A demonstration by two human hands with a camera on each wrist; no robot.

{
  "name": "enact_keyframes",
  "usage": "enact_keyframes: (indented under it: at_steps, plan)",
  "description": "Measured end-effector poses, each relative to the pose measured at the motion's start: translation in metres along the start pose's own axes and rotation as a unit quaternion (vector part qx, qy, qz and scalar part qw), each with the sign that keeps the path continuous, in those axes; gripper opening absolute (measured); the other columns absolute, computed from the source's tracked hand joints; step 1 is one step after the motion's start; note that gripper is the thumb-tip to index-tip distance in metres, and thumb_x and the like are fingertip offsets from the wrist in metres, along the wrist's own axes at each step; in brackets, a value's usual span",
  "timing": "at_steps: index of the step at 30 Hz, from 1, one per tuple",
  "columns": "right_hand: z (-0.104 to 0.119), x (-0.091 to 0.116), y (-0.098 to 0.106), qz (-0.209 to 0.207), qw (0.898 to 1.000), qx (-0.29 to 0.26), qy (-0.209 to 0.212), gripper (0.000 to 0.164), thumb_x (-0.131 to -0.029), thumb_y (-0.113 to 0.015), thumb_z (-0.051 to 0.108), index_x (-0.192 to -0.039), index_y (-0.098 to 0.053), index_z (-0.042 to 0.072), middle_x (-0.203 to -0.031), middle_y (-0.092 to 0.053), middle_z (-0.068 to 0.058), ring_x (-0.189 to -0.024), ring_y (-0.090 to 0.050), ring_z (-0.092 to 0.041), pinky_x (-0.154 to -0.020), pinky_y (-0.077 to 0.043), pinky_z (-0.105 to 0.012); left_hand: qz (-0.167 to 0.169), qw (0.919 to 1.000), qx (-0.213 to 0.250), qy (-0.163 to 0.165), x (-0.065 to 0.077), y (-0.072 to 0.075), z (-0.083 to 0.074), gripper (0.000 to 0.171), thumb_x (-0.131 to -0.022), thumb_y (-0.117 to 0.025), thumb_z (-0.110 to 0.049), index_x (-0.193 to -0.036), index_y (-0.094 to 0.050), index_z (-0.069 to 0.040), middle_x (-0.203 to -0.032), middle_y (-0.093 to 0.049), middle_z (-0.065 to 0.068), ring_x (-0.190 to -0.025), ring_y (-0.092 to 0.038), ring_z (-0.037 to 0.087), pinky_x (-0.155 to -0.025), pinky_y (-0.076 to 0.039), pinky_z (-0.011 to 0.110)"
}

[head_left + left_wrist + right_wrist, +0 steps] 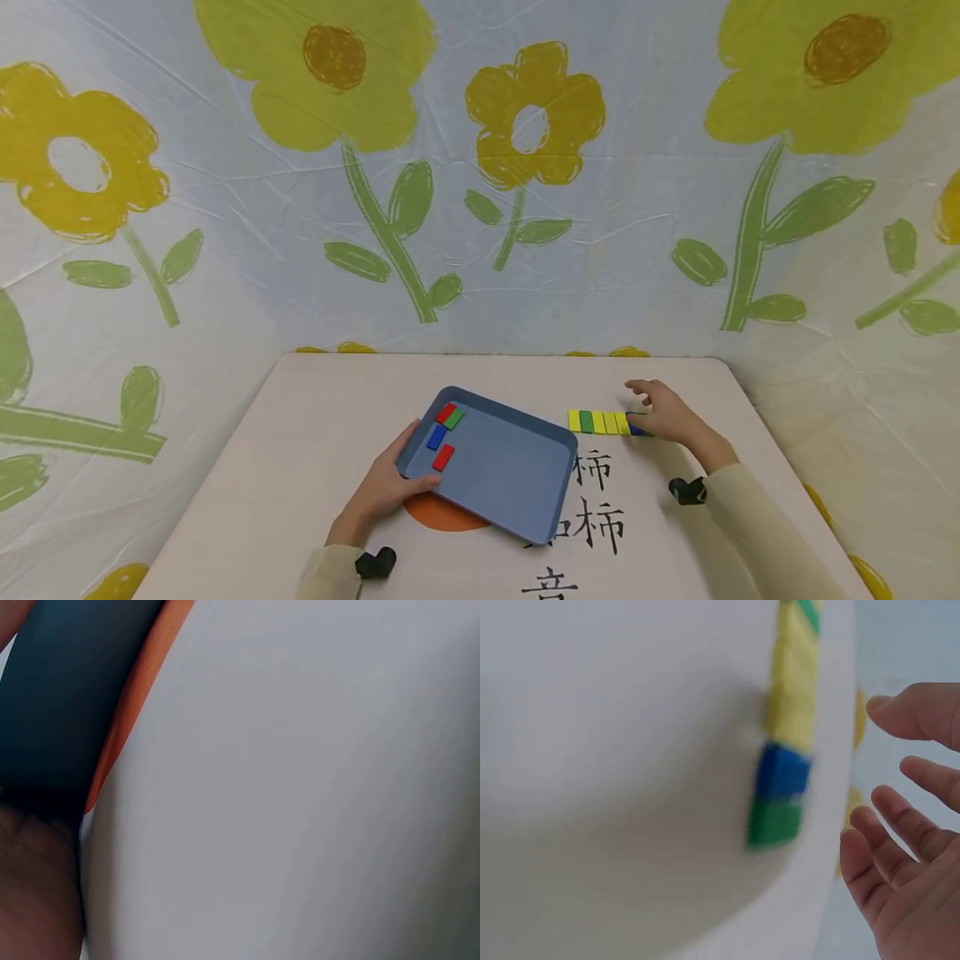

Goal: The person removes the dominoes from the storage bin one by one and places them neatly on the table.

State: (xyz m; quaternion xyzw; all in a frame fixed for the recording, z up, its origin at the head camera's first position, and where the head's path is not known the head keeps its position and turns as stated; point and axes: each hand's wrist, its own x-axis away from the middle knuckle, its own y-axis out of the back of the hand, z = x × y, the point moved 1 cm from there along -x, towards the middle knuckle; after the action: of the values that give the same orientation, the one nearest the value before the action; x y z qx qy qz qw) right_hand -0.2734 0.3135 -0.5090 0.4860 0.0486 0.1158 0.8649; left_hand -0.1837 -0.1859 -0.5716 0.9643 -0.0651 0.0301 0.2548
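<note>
My left hand (384, 483) grips the blue-grey tray (502, 467) by its left edge, thumb over the near rim and the other fingers largely hidden behind it. The tray is tilted and carries several small tiles: a red tile (446, 412), a green tile (454, 418), a blue tile (437, 437) and a second red tile (443, 457). Over the right end of a row of tiles (604, 423) hovers my right hand (671, 414), fingers apart and nothing between them. In the right wrist view, a blue tile (783, 771) and a green tile (775, 822) end this mostly yellow row.
Black printed characters (600, 525) and an orange patch (446, 512) mark the pale table (300, 467), partly covered by the tray. Flower-patterned cloth (480, 317) hangs behind the table and along both sides. A dark device (377, 564) sits on my left wrist.
</note>
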Motion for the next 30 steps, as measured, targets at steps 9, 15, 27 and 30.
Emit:
enact_keyframes:
  at_steps: [9, 15, 27, 30]
  plan:
    - [0.06, -0.018, -0.017, 0.002, 0.997, -0.039, 0.065, 0.065, -0.094, -0.074, 0.025, -0.148, -0.05, -0.002, -0.143, -0.05, -0.029, -0.119, -0.058, -0.046, -0.092, -0.055, -0.057, 0.0, 1.0, -0.001, -0.003, 0.0, 0.0, 0.0, 0.107, -0.076, -0.09, -0.047, -0.163, -0.03, -0.033, -0.167, -0.036, 0.004, -0.151, -0.037, 0.035, -0.12, -0.03, 0.066]
    - [0.103, -0.028, -0.042, 0.018, 0.991, -0.08, 0.106, 0.065, -0.094, -0.073, 0.023, -0.148, -0.049, -0.002, -0.144, -0.05, -0.028, -0.121, -0.057, -0.046, -0.091, -0.054, -0.056, -0.002, 1.0, 0.006, 0.0, 0.001, 0.001, 0.001, 0.106, -0.076, -0.09, -0.047, -0.163, -0.031, -0.033, -0.166, -0.036, 0.003, -0.151, -0.036, 0.034, -0.121, -0.029, 0.066]
    - [0.173, -0.039, -0.1, 0.035, 0.975, -0.116, 0.184, 0.063, -0.091, -0.078, 0.022, -0.145, -0.054, 0.0, -0.137, -0.057, -0.022, -0.117, -0.062, -0.038, -0.091, -0.058, -0.048, -0.002, 1.0, -0.002, 0.001, 0.0, 0.0, -0.001, 0.107, -0.076, -0.088, -0.049, -0.163, -0.03, -0.031, -0.166, -0.036, 0.007, -0.15, -0.038, 0.036, -0.119, -0.031, 0.067]
    - [0.184, -0.042, -0.114, 0.055, 0.974, -0.117, 0.185, 0.066, -0.09, -0.078, 0.024, -0.145, -0.053, -0.003, -0.137, -0.058, -0.024, -0.116, -0.061, -0.037, -0.097, -0.056, -0.05, 0.001, 1.0, -0.004, -0.004, 0.0, 0.0, 0.0, 0.106, -0.077, -0.088, -0.049, -0.164, -0.029, -0.03, -0.166, -0.036, 0.008, -0.149, -0.038, 0.037, -0.119, -0.031, 0.067]
